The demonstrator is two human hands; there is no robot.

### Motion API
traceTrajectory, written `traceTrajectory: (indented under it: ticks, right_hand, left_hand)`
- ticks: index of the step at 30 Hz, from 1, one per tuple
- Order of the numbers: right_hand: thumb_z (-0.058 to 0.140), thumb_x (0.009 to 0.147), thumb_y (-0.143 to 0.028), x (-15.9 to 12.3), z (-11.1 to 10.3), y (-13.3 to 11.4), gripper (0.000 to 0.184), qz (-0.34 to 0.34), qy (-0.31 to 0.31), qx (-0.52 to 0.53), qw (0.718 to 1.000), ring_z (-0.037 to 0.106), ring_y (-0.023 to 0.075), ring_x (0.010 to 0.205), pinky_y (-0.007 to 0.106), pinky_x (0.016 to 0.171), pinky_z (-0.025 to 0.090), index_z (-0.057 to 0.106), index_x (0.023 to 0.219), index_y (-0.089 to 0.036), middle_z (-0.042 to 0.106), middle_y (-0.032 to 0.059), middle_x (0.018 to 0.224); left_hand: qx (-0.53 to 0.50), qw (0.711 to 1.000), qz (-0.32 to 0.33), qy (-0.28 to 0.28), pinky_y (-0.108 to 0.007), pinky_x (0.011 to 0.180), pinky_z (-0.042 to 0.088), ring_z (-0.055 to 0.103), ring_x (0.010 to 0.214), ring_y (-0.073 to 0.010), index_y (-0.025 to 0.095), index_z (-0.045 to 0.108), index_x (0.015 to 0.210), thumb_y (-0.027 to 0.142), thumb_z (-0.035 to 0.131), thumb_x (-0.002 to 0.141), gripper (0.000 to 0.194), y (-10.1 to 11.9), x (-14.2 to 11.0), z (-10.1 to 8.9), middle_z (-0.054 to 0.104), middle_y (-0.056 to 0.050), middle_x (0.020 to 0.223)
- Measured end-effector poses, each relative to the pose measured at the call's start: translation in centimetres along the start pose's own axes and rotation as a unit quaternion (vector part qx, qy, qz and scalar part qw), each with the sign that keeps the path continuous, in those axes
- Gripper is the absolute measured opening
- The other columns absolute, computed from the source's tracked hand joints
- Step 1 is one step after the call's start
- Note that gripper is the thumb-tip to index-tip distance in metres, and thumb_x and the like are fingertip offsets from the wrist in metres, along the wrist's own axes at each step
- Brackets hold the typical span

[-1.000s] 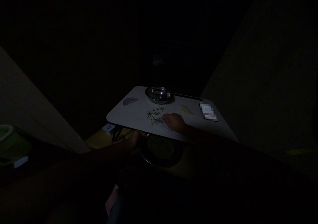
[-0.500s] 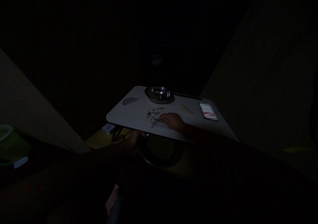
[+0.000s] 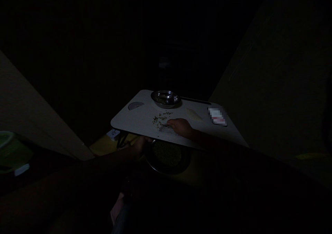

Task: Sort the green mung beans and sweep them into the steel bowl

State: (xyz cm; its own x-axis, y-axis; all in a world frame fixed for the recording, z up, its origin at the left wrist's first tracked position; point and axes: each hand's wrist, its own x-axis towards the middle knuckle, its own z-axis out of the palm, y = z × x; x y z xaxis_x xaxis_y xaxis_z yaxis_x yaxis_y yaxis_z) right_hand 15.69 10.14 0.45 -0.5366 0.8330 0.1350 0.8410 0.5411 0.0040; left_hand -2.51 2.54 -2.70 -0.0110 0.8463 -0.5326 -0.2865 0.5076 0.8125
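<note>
Shifted slightly left since the earlier frame, the person's right hand [image 3: 181, 127] rests on a smooth, pale folding table [image 3: 127, 118]. Its fingertips [image 3: 168, 122] are at the edge of a loose scatter of small green grains [image 3: 161, 118] and just above a thin, pale translucent patch [image 3: 166, 128]. Whether they pinch anything is too dim to tell. The two hands are well apart: the left hand [image 3: 140, 146] sits at the table's near edge, its fingers lost in shadow, so any grip cannot be told. Just beneath that edge, a dark round plate [image 3: 156, 163] holds a dense, granular heap of green grains [image 3: 167, 154]. At the table's far edge, a polished steel bowl [image 3: 165, 99] stays in place, with a little dark matter inside. A dark half-round piece [image 3: 136, 105] lies in the far left corner, a faint pale smear [image 3: 194, 114] lies right of the grains, and a pixelated white packet [image 3: 217, 116] lies near the right corner. Beyond the table's black folding leg [image 3: 120, 140], a white object [image 3: 113, 134] lies on a yellow surface [image 3: 103, 146].
</note>
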Motion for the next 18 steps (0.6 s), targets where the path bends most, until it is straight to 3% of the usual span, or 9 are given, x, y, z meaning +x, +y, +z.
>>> traceTrajectory:
  ticks: [3,7,13,18]
  right_hand:
    - [0.025,0.077,-0.033,-0.4,-0.5,0.2,0.031,0.016,-0.014,0.001,1.000,0.049,0.0126,0.078,0.022,0.065,0.032,0.049,0.096,-0.028,0.056,-0.0014,0.091]
    - [0.027,0.077,-0.032,-0.9,-0.8,-0.4,0.030,0.030,-0.042,0.007,0.999,0.048,0.0119,0.081,0.021,0.066,0.032,0.049,0.096,-0.029,0.055,-0.0020,0.093]
    - [0.026,0.077,-0.034,-1.1,-0.6,-1.9,0.031,0.010,-0.048,0.025,0.998,0.047,0.0123,0.084,0.022,0.068,0.031,0.049,0.097,-0.031,0.054,-0.0034,0.096]
    - [0.023,0.077,-0.036,-1.2,-0.5,-1.4,0.033,0.002,-0.035,0.024,0.999,0.048,0.0127,0.081,0.023,0.068,0.032,0.049,0.096,-0.030,0.056,-0.0025,0.093]
  left_hand:
    - [0.007,1.000,0.013,-0.025,-0.028,0.044,0.038,0.045,0.038,-0.0139,0.014,0.052,0.048,0.013,0.045,0.049,0.007,-0.1,0.2,-0.2,0.050,-0.001,0.039]
    - [0.018,1.000,-0.012,-0.011,-0.029,0.044,0.038,0.046,0.039,-0.0152,0.014,0.052,0.048,0.014,0.045,0.048,0.007,0.0,0.3,-0.1,0.051,-0.001,0.040]
    - [0.015,1.000,-0.006,-0.018,-0.028,0.042,0.037,0.044,0.037,-0.0143,0.015,0.051,0.047,0.013,0.043,0.048,0.008,0.3,0.0,0.2,0.049,-0.001,0.037]
    - [0.018,1.000,0.000,-0.020,-0.028,0.041,0.037,0.043,0.036,-0.0137,0.015,0.051,0.047,0.013,0.043,0.048,0.008,0.2,-0.1,0.1,0.049,0.000,0.038]
